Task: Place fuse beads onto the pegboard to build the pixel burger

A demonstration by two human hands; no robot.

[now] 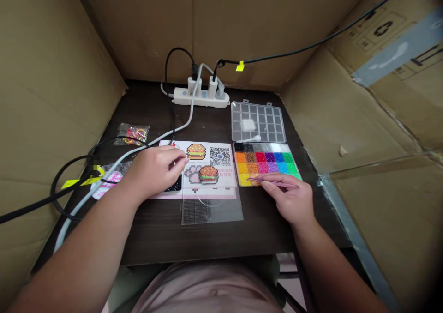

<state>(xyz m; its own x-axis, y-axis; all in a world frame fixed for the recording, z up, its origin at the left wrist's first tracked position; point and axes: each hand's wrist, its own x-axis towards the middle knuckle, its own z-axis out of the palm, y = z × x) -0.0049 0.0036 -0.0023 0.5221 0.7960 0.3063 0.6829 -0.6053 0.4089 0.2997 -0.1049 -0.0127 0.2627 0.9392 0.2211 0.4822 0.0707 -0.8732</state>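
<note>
As the right hand [294, 200] grips a pair of pink tweezers [277, 182], their tips reach over the yellow beads [244, 179] at the near left corner of an open bead box [237, 174], set on the right side of a dark table [155, 239]. The left hand [154, 170], thumb and forefinger drawn close together, hovers over the left part of a printed sheet [224, 143], beside a batch of black beads [174, 185]; whether it pinches anything cannot be told. A clear board [228, 211] lies over the near part of the sheet, with a burger design [208, 175] showing on it or through it, near a printed burger [196, 152] on the far side. Beyond the bead box, its clear lid [275, 128] lies open, a white packet [248, 125] on it and a white spoon [254, 138] near its near edge. A power strip [180, 97] stands at the far side, a white cable [191, 112] runs to the near left, and a small plastic bag [132, 134] of colorful pieces sits at left
</note>
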